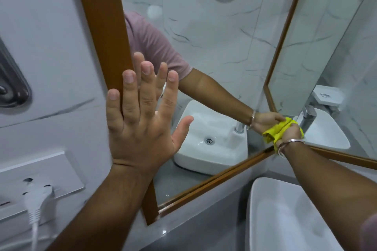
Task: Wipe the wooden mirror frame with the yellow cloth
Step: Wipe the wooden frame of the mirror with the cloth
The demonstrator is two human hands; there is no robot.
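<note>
The wooden mirror frame [102, 26] is brown, with its left side running down the wall and its bottom rail slanting up to the right. My left hand [140, 120] lies flat and open across the left side of the frame, fingers spread onto the glass. My right hand [290, 132] grips a bunched yellow cloth [274, 132] and presses it at the frame's lower right corner, where this mirror meets a second mirror. A metal bangle sits on that wrist. The glass reflects both hands and the cloth.
A white basin [285, 220] sits below on a grey counter [193, 230]. A wall socket plate [40, 177] with a white plug and cord is at the lower left. The second framed mirror [326, 57] stands at the right. The walls are marble tiles.
</note>
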